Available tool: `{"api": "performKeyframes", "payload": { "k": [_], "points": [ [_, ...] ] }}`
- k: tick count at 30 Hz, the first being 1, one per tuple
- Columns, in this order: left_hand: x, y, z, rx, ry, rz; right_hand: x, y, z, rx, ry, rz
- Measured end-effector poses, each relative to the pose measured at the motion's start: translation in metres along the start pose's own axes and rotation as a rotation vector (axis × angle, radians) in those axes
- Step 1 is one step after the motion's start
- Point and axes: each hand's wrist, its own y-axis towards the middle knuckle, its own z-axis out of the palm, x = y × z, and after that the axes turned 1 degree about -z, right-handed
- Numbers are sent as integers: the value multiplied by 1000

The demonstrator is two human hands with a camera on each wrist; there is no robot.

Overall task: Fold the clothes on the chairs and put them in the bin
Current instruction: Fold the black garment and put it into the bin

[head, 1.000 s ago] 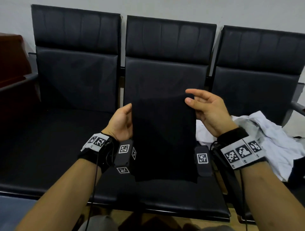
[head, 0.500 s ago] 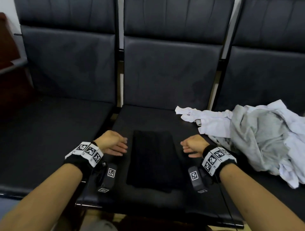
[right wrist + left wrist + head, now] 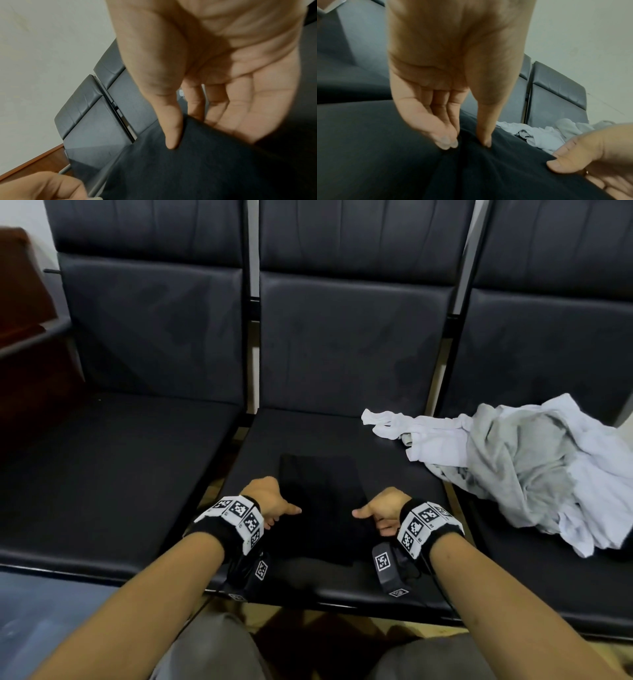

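Step in hand: a folded black cloth garment (image 3: 322,508) is gripped at its two side edges on the middle black padded chair seat (image 3: 404,474).
Hands: left hand (image 3: 270,501) and right hand (image 3: 380,510) are each pinched on the cloth, thumb on top.
Next move: probably a lift to the bin, which is not seen.
Surroundings: a crumpled white and grey clothes heap (image 3: 534,470) is spread across the right seat; a pale wall (image 3: 42,47) is behind.

We see the folded black garment (image 3: 318,501) lying on the middle black padded chair seat (image 3: 325,433), towards its front edge. Our left hand (image 3: 269,501) grips its left edge, our right hand (image 3: 380,510) its right. The heap of white and grey clothes (image 3: 524,467) spreads from that seat's back right corner across the right-hand seat (image 3: 548,587).
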Motion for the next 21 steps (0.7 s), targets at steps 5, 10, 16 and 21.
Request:
{"api": "performKeyframes", "payload": {
  "k": [5,10,16,21],
  "points": [
    [-1,-1,6,74,-54,-58,2,-5,3,-54,52,-73],
    [-1,-2,-5,34,-300,-1,4,-16,-3,104,326,-146],
    [10,-5,-19,97,-715,68,0,-16,-6,159,446,-220],
    [21,-9,-10,125,-765,18,-9,-12,1,147,417,-193]
  ]
}}
